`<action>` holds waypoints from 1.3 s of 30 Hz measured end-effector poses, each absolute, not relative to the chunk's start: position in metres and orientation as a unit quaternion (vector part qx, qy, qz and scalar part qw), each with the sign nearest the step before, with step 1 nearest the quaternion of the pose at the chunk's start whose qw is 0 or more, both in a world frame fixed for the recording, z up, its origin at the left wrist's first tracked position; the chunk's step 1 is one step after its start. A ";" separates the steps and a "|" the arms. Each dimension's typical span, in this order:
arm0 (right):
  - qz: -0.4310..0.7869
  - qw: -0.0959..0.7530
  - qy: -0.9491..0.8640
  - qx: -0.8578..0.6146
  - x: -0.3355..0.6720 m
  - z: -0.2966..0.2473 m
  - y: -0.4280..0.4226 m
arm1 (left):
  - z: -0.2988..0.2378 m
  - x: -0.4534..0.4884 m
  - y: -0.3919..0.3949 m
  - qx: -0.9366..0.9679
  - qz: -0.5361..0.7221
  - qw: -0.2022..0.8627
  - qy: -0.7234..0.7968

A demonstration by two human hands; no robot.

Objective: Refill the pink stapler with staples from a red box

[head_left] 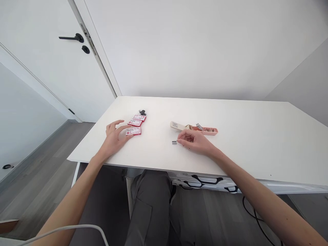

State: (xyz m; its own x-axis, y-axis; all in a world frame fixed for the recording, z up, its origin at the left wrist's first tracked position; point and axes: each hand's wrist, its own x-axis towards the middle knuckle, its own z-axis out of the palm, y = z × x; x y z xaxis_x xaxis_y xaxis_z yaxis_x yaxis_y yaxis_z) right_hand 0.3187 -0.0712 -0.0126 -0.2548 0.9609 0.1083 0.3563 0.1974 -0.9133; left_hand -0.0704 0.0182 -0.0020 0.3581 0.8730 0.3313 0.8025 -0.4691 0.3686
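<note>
My left hand (114,136) rests on the white table (246,143) with its fingers spread, the fingertips touching the nearest of three small red-and-white staple boxes (133,131). The other two boxes (137,120) lie just behind it. My right hand (195,140) lies on the table with its fingers curled loosely inward, holding nothing I can see. A small grey strip of staples (174,142) lies just left of its fingertips. Behind that hand, a pink and cream stapler (194,128) lies swung open and flat.
A black binder clip (142,112) sits behind the boxes. A white door with a black handle (74,37) stands at the left. Black cables (205,181) hang under the table's front edge, above my lap.
</note>
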 end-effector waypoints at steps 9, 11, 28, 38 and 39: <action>0.284 0.375 -0.743 -0.477 0.317 -0.023 -0.066 | -0.005 -0.057 0.011 0.822 0.302 -0.056 0.479; 0.254 0.372 -0.762 -0.466 0.316 -0.024 -0.065 | -0.002 -0.049 0.007 0.835 0.300 -0.070 0.456; 0.329 0.387 -0.716 -0.479 0.317 -0.017 -0.062 | -0.011 0.083 0.001 0.939 0.224 0.025 0.258; 0.553 0.483 -0.526 -0.429 0.334 -0.011 -0.058 | -0.017 0.080 0.001 0.939 0.211 0.035 0.268; 0.550 0.501 -0.514 -0.428 0.335 -0.010 -0.057 | -0.017 0.080 0.001 0.940 0.209 0.036 0.268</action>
State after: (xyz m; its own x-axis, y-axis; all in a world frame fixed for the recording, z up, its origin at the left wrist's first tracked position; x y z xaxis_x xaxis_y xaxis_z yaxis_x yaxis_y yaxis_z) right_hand 0.3353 -0.0574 -0.0103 -0.1323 0.9902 0.0436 -0.1104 0.0290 -0.9935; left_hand 0.0799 0.0012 -0.0173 0.7689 0.5189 0.3736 0.4890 -0.8537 0.1792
